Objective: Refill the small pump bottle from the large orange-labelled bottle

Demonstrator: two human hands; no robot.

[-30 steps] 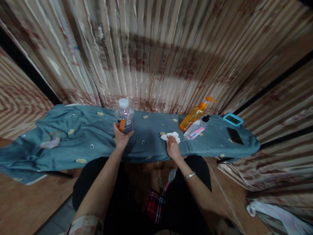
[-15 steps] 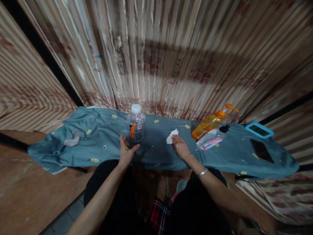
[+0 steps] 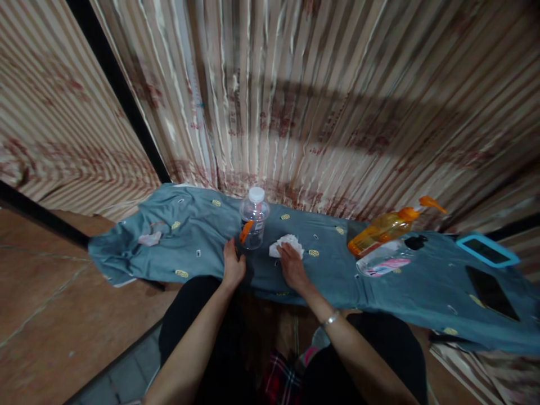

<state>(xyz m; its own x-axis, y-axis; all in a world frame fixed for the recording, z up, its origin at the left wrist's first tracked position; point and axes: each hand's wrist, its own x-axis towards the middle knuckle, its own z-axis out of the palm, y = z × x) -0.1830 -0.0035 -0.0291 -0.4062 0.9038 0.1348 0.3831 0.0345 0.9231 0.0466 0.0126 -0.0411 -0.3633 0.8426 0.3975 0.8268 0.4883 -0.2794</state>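
Note:
My left hand [image 3: 234,264] rests open on the blue-grey patterned cloth [image 3: 198,236], just in front of a clear plastic bottle [image 3: 254,219] with a white cap and an orange label. The bottle stands upright and the hand does not touch it. My right hand [image 3: 291,265] lies on the cloth to the right, with its fingers pressed over the near edge of a crumpled white tissue [image 3: 287,243]. A bracelet sits on that wrist.
An orange pump bottle [image 3: 388,226] and a clear bottle with a pink label [image 3: 383,260] lie further right. A black phone [image 3: 491,284] and a blue-framed device [image 3: 487,250] sit at the far right. A striped curtain [image 3: 295,101] hangs close behind. A small pale scrap [image 3: 149,239] lies on the left.
My left hand let go of the bottle and came down onto the cloth in front of it. My right hand lifted off the tissue, then came back onto it. The view shifted left.

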